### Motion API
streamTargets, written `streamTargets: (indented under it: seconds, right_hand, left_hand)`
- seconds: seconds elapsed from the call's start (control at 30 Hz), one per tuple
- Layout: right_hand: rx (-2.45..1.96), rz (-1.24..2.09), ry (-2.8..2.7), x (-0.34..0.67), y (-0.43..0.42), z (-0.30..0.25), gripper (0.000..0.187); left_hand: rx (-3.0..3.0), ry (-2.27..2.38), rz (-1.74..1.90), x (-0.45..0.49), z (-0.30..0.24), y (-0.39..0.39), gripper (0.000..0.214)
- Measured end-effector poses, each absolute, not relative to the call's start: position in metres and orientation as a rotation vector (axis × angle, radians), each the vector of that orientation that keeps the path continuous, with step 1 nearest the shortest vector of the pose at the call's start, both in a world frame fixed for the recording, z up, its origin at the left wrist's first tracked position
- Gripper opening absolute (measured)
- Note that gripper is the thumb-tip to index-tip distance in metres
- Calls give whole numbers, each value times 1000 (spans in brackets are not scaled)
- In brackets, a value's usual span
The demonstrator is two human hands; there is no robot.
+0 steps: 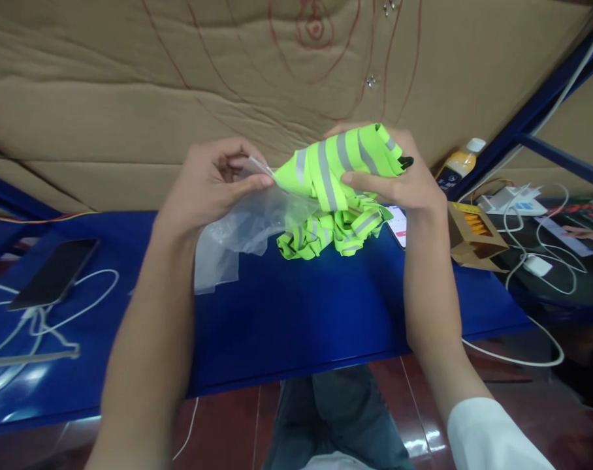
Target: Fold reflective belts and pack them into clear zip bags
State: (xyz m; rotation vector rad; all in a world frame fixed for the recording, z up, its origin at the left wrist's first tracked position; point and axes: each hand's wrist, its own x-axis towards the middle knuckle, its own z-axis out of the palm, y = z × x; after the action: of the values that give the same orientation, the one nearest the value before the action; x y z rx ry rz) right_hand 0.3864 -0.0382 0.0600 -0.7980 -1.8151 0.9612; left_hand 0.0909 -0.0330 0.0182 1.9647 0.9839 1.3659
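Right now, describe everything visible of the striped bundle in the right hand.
The striped bundle is folded yellow-green strap, apparently fabric, with silver-grey bands and a small black piece at its right end. Held tilted above the blue table by the right hand, it tapers down leftward to the clear bag, which the left hand pinches. Whether it touches the pile below is unclear.

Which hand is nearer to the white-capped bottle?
Right. The right hand, holding a bundle of neon reflective straps, is left of the white-capped bottle in the view; the left hand, pinching a clear plastic bag, is farther left.
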Motion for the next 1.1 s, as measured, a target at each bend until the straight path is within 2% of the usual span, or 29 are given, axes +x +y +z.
streamTargets:
  seconds: [0.13,0.3,0.4,0.6,0.83,0.97,1.1]
  right_hand:
    - [-755,1042,-1840,390,-31,55,27]
    - [-787,1159,-1726,383,-20,42,25]
    - [-879,1207,-1576,373,-16,36,26]
    - [-837,1226,-1383,363,-15,35,28]
    - [-830,1374,-1432,371,-15,35,21]
    - [-893,1268,-1510,371,-19,37,30]
    - [-874,1167,-1593,370,-20,39,29]
  left_hand:
    - [1899,979,1417,92,16,-30,52]
    - [2007,1024,1430,101,13,-31,34]
    - [2076,976,1390,105,15,-34,30]
    - [2156,1017,1160,98,19,-38,54]
    - [1985,906,1176,104,18,-38,49]
    - [1974,907,1111,108,18,-38,45]
    - [1937,957,1167,105,11,-31,56]
